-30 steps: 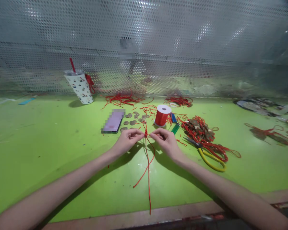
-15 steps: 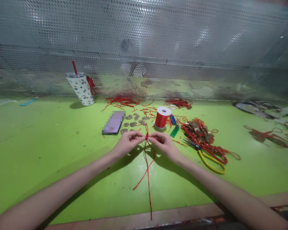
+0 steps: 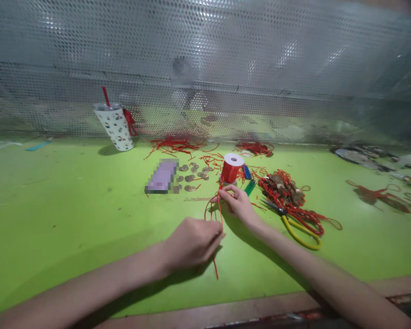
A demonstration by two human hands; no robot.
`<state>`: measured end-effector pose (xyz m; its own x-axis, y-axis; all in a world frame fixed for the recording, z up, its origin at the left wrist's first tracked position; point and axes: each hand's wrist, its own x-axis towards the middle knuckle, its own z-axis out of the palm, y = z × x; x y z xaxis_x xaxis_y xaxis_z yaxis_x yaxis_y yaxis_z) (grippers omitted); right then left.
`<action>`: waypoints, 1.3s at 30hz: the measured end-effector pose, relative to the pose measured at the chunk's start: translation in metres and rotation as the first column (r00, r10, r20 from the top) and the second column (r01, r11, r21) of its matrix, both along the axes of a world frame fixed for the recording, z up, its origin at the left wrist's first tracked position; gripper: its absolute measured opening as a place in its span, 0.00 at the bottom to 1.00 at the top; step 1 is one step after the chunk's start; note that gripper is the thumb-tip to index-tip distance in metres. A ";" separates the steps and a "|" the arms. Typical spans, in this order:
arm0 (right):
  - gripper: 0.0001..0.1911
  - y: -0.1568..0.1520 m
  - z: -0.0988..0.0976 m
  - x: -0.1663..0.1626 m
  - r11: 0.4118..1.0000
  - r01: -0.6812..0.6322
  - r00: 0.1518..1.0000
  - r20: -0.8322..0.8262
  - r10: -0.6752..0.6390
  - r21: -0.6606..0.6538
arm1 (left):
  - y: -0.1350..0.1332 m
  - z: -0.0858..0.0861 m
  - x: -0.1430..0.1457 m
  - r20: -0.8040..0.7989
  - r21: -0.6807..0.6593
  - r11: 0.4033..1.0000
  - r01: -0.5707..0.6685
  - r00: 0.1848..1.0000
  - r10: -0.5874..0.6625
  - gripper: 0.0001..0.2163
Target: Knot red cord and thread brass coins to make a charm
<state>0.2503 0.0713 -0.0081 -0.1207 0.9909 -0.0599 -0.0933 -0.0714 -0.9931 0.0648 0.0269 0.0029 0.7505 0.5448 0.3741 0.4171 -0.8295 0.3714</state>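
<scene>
Head camera: left hand (image 3: 192, 242) and right hand (image 3: 239, 202) each pinch the red cord (image 3: 220, 210), fingers closed; print on the cup (image 3: 116, 129) seems too blurred to read.

The thin red cord (image 3: 220, 208) looks like smooth, slightly glossy fibre. The green tabletop (image 3: 71, 196) is matt and scuffed. Across the top of the frame, a perforated metal sheet (image 3: 226, 55) shines. At centre, the coins (image 3: 192, 173) are dull metal, and the scissors (image 3: 299, 233) at right have smooth yellow handles.

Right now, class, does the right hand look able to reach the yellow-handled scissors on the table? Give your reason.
Probably yes. The scissors lie just right of the right hand, with mostly bare green table between them. The hand pinches the red cord, though, so it would have to let go first.
</scene>
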 end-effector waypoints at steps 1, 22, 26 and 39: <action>0.22 0.002 -0.001 0.001 0.999 0.000 1.000 -0.029 -0.001 -0.043 | -0.009 -0.003 0.002 -0.052 0.086 0.992 0.096 0.994 -0.092 0.11; 0.17 -0.015 -0.003 -0.015 0.973 -0.182 0.983 0.020 0.181 0.142 | 0.045 -0.004 -0.003 0.408 -0.715 0.696 -0.062 0.772 0.488 0.10; 0.17 -0.017 -0.005 -0.015 0.972 -0.173 0.984 0.059 0.165 0.158 | 0.047 -0.004 -0.004 0.424 -0.744 0.666 -0.062 0.726 0.541 0.08; 0.15 -0.010 -0.001 -0.005 0.962 -0.088 0.985 0.163 0.046 0.260 | 0.047 0.001 -0.003 0.420 -0.829 0.557 0.049 0.713 0.562 0.10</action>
